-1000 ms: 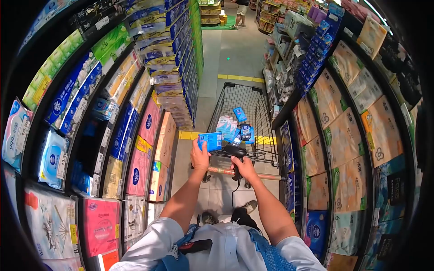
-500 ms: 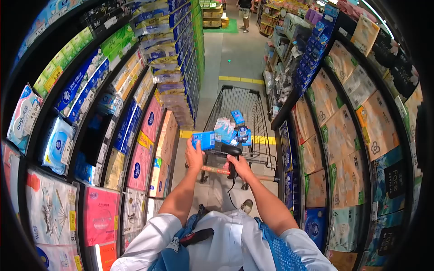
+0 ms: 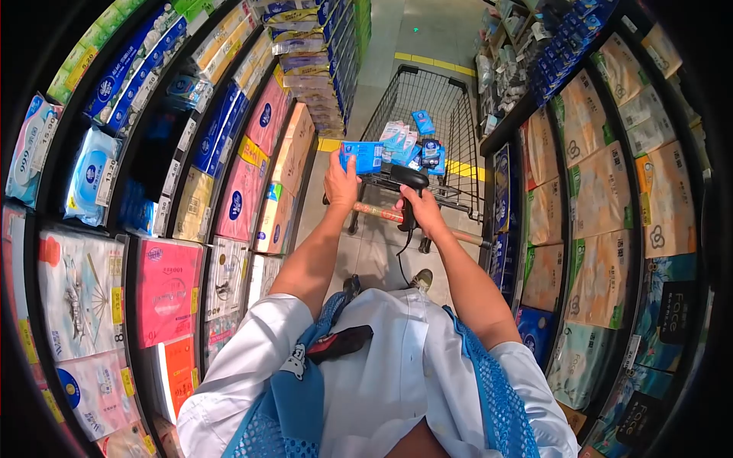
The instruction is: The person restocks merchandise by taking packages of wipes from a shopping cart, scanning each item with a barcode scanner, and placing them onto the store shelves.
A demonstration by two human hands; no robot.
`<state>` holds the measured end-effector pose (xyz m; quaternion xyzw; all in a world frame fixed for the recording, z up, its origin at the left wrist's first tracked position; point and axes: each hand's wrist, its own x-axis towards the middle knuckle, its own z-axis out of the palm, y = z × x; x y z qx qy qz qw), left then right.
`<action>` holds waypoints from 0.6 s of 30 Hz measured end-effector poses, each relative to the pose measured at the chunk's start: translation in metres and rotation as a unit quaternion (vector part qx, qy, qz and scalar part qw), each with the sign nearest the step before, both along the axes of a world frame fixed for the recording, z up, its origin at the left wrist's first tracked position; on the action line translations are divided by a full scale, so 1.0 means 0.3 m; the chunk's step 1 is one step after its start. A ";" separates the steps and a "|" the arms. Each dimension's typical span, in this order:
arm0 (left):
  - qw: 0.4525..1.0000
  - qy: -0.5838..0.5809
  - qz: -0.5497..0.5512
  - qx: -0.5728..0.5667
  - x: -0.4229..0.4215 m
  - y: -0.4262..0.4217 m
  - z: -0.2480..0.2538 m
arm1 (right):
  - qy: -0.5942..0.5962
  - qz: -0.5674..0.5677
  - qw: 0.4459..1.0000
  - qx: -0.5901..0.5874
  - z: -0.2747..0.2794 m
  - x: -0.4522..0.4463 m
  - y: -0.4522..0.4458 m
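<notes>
My left hand (image 3: 341, 183) is closed around a flat blue packet (image 3: 365, 157), which looks like a small pack of wipes or tissues, held over the cart's near end. In my right hand (image 3: 422, 212) is a black barcode scanner (image 3: 410, 180), its head tilted toward the blue packet and its cord hanging down. Beneath both hands runs the handlebar (image 3: 382, 214) of a black wire shopping cart (image 3: 424, 76). Several small packs lie in the cart, among them pink-and-white packs (image 3: 395, 137) and a loose blue pack (image 3: 422, 120).
Shelves of packaged tissue line both sides of me. Pink packs (image 3: 168, 286) stand low on the left, and beige tissue packs (image 3: 599, 256) fill the right. A wipes pack (image 3: 93, 175) sits at left. Yellow floor strips (image 3: 435, 64) cross the aisle.
The view has tilted down, so the hands, cart and shelves appear shifted. The blue packet and scanner stay in the same hands and have drawn slightly nearer each other.
</notes>
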<state>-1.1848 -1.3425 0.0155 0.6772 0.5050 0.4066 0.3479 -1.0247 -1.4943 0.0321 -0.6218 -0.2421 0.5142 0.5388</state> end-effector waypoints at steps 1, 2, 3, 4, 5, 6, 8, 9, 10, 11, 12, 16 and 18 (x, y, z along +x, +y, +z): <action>1.000 0.003 0.002 0.002 -0.001 -0.003 0.002 | 0.006 -0.009 1.000 -0.006 0.012 -0.006 -0.001; 1.000 0.000 0.001 -0.004 -0.001 -0.005 0.003 | 0.010 -0.005 1.000 -0.002 0.005 -0.005 -0.003; 1.000 -0.003 0.001 -0.010 -0.002 -0.008 0.010 | 0.013 -0.002 1.000 0.001 -0.005 -0.003 -0.005; 1.000 -0.006 0.000 -0.016 -0.002 -0.010 0.015 | 0.016 0.002 1.000 0.006 -0.013 0.001 -0.005; 1.000 -0.006 0.001 -0.019 -0.003 -0.011 0.015 | 0.018 0.006 1.000 0.010 -0.020 0.004 -0.006; 1.000 -0.005 0.001 -0.022 -0.003 -0.012 0.014 | 0.016 0.003 1.000 0.010 -0.023 0.004 -0.007; 1.000 -0.004 0.003 -0.023 -0.001 -0.011 0.012 | 0.012 -0.003 1.000 0.009 -0.027 0.004 -0.008; 1.000 -0.003 0.005 -0.022 -0.002 -0.013 0.010 | 0.021 -0.004 1.000 0.003 -0.014 0.001 -0.012; 1.000 -0.003 0.008 -0.022 -0.001 -0.014 0.009 | 0.030 -0.004 1.000 -0.003 0.002 0.002 -0.016; 1.000 0.003 0.005 -0.026 0.001 -0.011 0.004 | 0.040 -0.004 0.999 -0.008 0.014 0.002 -0.017; 0.999 0.009 0.004 -0.030 0.002 -0.005 -0.004 | 0.038 -0.006 0.999 -0.010 0.016 0.002 -0.019; 0.999 0.004 0.009 -0.044 0.002 0.005 -0.021 | 0.066 -0.004 0.998 -0.017 0.001 0.015 -0.019; 0.999 0.012 0.011 -0.047 -0.007 0.002 -0.019 | 0.096 -0.009 0.995 -0.006 -0.008 0.024 -0.018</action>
